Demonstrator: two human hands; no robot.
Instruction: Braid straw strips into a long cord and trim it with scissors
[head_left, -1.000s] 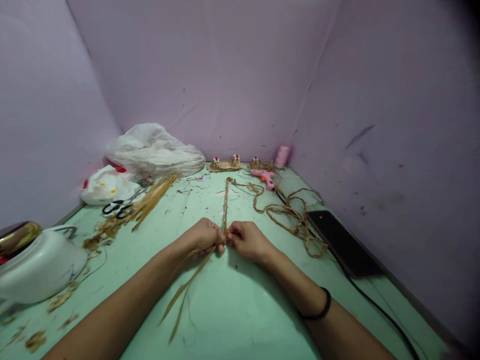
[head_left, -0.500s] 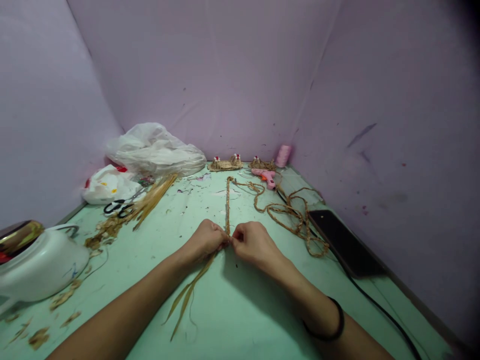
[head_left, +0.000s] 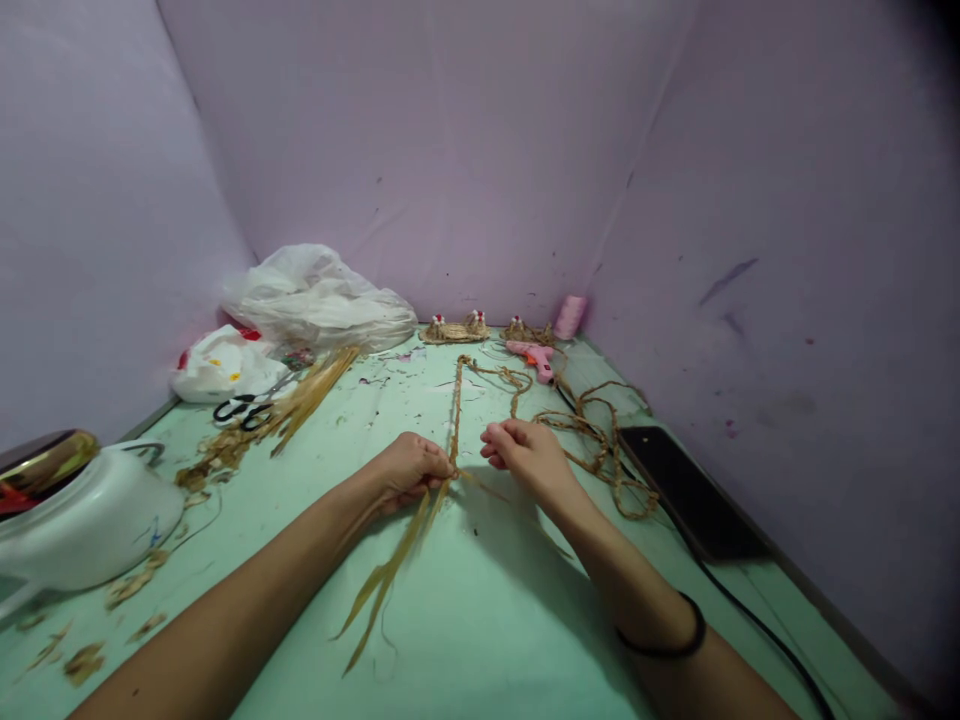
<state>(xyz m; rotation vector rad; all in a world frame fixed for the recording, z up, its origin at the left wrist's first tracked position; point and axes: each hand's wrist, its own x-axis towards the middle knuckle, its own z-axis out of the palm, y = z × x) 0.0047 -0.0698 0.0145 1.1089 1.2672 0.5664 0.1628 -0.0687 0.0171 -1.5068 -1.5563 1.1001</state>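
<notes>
A narrow plaited cord [head_left: 457, 410] of dry brown fibre runs down the middle of the table. My left hand [head_left: 416, 468] pinches its near end between thumb and fingers. Loose flat strands [head_left: 379, 578] hang from that end toward me, below the left hand. Another thin strand [head_left: 487, 487] stretches out to the right, passing beneath my right hand [head_left: 525, 455]. That hand is raised a little to the right of the cord, fingers loosely bent and slightly apart, with nothing visible in them. A dark band circles the right wrist.
Looped braided rope [head_left: 589, 430] lies at right beside a black phone [head_left: 686, 490] and a pink glue gun [head_left: 534, 358]. Scissors [head_left: 241, 410], dry fibre strips [head_left: 319, 390] and plastic bags [head_left: 322, 300] sit at left. A white container [head_left: 90, 530] stands near left. Pink thread [head_left: 571, 316] is at the back.
My right hand has come away from the cord's end, moving up and right. A thin strand now extends to the right. The left hand keeps its pinch.
</notes>
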